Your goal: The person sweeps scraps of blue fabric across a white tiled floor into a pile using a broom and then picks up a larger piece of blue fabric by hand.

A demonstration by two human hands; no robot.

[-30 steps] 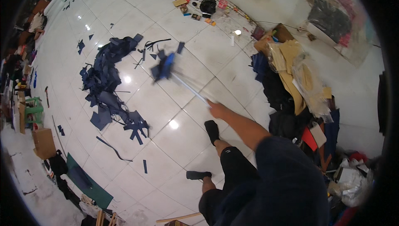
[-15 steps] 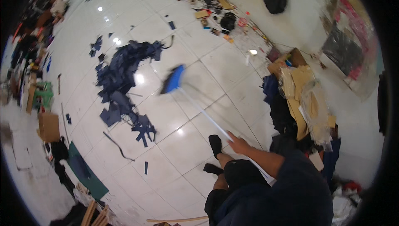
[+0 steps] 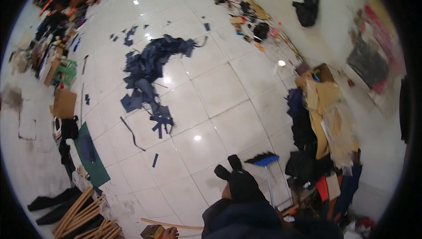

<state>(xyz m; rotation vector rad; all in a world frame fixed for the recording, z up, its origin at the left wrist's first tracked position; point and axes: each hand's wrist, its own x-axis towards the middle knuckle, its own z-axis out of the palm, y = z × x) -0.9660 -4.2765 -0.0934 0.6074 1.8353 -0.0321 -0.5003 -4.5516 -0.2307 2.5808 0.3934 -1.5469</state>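
Note:
A broom with a blue head (image 3: 265, 160) and dark bristles is beside my socked feet (image 3: 228, 168), its bristles facing away from me. Its pale handle (image 3: 270, 186) runs back toward my right side, where my body hides the far end. My right hand is out of sight. At the lower edge, my left hand (image 3: 170, 233) shows only in part, with loosely bent fingers and nothing visible in them. Next to it is a small brown and yellow box (image 3: 152, 231). Farther ahead, a pile of dark blue fabric scraps (image 3: 147, 65) lies on the tiles.
Cardboard and plastic packaging (image 3: 323, 107) line the right wall beside black bags (image 3: 303, 166). Clutter (image 3: 57, 58) stretches along the left side, near a brown carton (image 3: 64, 103) and a green sheet (image 3: 91, 155). Wooden sticks (image 3: 81, 212) lie at the lower left.
The broom head has come back from beside the scrap pile to the right of my feet. My right hand has gone out of view; my left hand now shows at the lower edge.

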